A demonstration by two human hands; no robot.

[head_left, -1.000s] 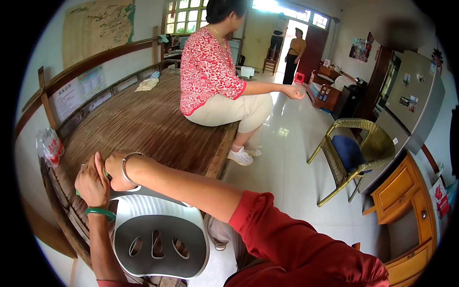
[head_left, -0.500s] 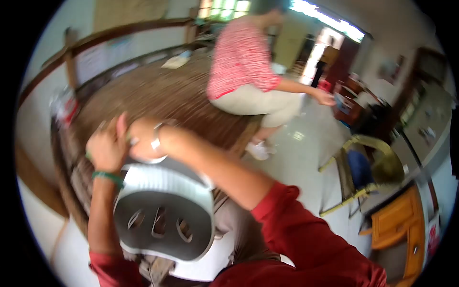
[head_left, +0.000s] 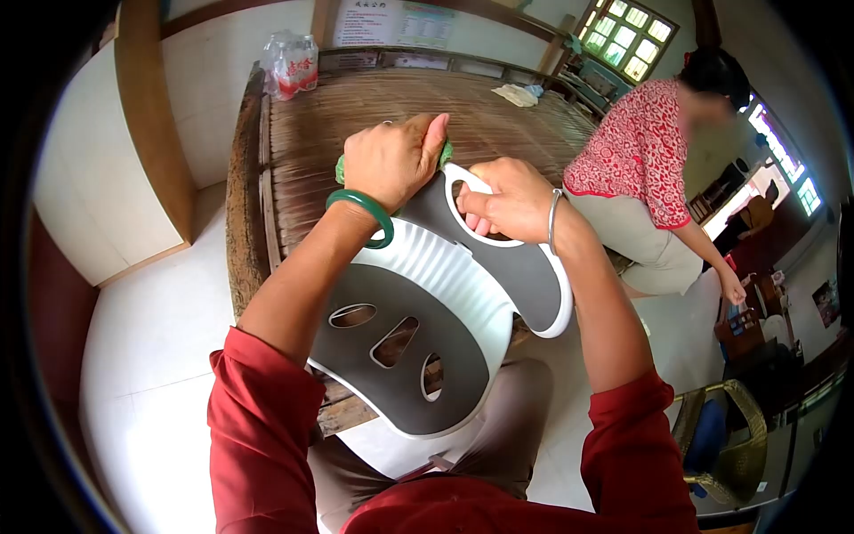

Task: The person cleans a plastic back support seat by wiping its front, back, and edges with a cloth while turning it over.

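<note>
A grey and white plastic seat (head_left: 458,347) with three cut-outs and a white ribbed bend lies tilted over the bamboo platform's near edge, above my knees. My right hand (head_left: 514,203) grips its upper back panel (head_left: 534,283), fingers curled through the white-rimmed handle opening. My left hand (head_left: 384,167), a green bangle on its wrist, is closed round a bunched green cloth (head_left: 447,155) at the panel's upper left end. Most of the cloth is hidden inside the fist.
The slatted bamboo platform (head_left: 347,116) bears a plastic-wrapped pack of bottles (head_left: 291,67) and a pale cloth (head_left: 516,95). A person in a red patterned top (head_left: 627,147) sits at its right edge. A folding chair (head_left: 743,436) stands lower right; a pale cabinet (head_left: 111,160) at left.
My view has swung left, so the platform and the seated person appear further right. My hands, close together before, are now further apart.
</note>
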